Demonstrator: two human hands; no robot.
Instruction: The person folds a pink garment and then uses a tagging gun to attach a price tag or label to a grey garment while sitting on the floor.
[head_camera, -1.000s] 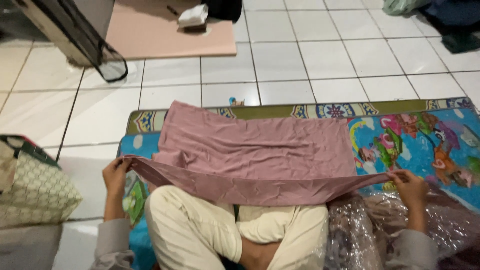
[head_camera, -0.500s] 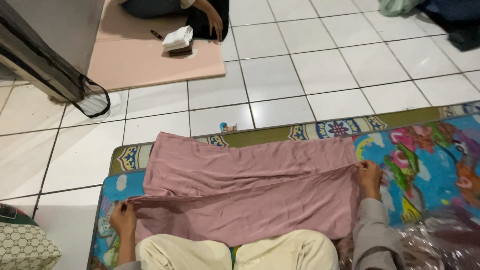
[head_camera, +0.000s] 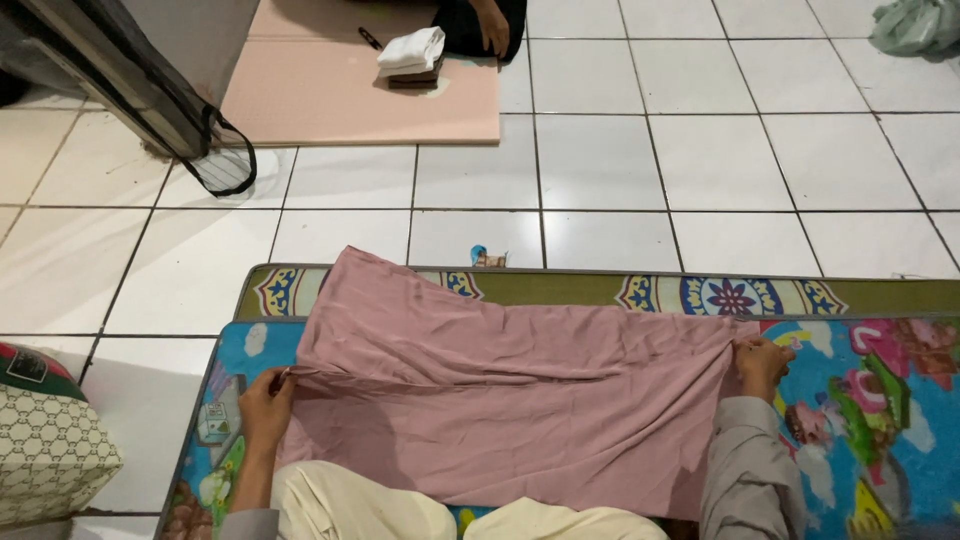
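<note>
We note a small blue-and-brown packet on the white tile just beyond the mat. Dusty-pink cloth lies spread on the colourful cartoon play mat. Our left hand pinches its left edge; our right hand is closed on its right edge.

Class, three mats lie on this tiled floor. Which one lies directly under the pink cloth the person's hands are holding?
The colourful cartoon-print play mat, nearest the person. The pink cloth lies mostly on it. The plain pink mat lies far off; the green-bordered patterned rug lies beneath it, showing along its far edge.
</note>
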